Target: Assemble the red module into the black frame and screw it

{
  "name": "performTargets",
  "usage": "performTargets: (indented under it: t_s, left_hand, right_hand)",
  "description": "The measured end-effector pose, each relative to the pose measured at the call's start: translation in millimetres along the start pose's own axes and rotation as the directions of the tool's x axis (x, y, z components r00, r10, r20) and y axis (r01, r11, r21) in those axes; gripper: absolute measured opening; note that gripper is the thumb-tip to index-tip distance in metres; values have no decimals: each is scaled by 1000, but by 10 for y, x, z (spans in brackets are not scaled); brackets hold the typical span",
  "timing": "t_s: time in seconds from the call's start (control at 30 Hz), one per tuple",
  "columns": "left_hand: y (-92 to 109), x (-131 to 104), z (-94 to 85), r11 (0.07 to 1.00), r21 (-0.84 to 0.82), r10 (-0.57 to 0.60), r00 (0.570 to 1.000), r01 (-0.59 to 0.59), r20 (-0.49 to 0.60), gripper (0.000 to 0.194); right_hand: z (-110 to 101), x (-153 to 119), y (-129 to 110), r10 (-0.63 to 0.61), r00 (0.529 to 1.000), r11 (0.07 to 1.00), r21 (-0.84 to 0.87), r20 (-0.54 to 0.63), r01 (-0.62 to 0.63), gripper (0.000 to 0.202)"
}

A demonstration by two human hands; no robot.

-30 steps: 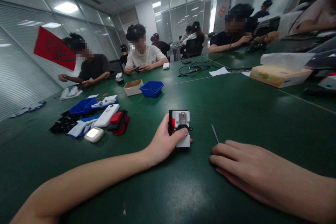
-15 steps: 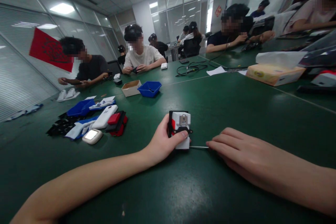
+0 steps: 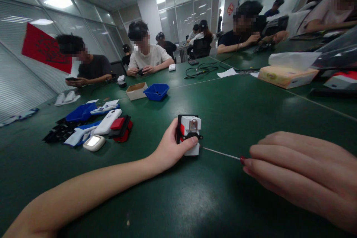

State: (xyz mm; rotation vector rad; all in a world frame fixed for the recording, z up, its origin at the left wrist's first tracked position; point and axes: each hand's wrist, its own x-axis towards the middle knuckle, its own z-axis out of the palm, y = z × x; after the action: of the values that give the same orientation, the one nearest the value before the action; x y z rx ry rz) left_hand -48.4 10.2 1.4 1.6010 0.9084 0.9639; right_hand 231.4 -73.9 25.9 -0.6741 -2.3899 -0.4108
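Observation:
My left hand (image 3: 174, 141) is wrapped round a small white and red device (image 3: 194, 123) with a black bracket, its thumb lying across the front over the green table. At the right, my right hand (image 3: 292, 171) is closed round the dark red handle of a thin screwdriver (image 3: 223, 153). The metal shaft points left, and its tip is close to the lower right side of the device; whether they touch is hard to tell.
Blue tray (image 3: 156, 92) and cardboard box (image 3: 136, 91) stand beyond my hands. At the left lie a white case (image 3: 107, 122), a red and black block (image 3: 121, 128) and gloves (image 3: 79, 135). A tissue pack (image 3: 287, 76) sits back right. Several people sit around the table.
My right hand has moved right and nearer the camera, drawing the screwdriver back so its shaft and part of its handle show. My left hand still holds the device.

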Motion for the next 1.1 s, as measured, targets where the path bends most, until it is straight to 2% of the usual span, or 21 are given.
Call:
performTargets:
  t_s: [0.13, 0.33, 0.6, 0.87, 1.0, 1.1]
  left_hand:
    - [1, -3, 7, 1000, 6, -1, 1000, 1, 2, 54]
    - [-16, -10, -4, 1000, -11, -17, 1000, 17, 14, 56]
    - [-21, -20, -4, 1000, -16, -21, 999, 22, 30, 56]
    - [-18, -19, -2, 1000, -18, -15, 999, 15, 31, 54]
    - [-36, -13, -5, 1000, -5, -10, 999, 10, 32, 53]
    - [-41, -5, 2, 1000, -4, -4, 1000, 4, 26, 53]
  right_hand:
    - [11, 14, -1, -9, 1000, 1000, 4, -12, 9, 28]
    - [26, -38, -23, 56, 997, 998, -3, -55, -56, 32]
    - [33, 10, 12, -7, 999, 1000, -28, 35, 8, 33]
    - [49, 14, -1, -5, 1000, 1000, -7, -18, 5, 31]
    - [44, 52, 9, -76, 995, 994, -80, -70, 71, 30]
    - [37, 92, 18, -139, 988, 980, -149, -60, 129, 29]
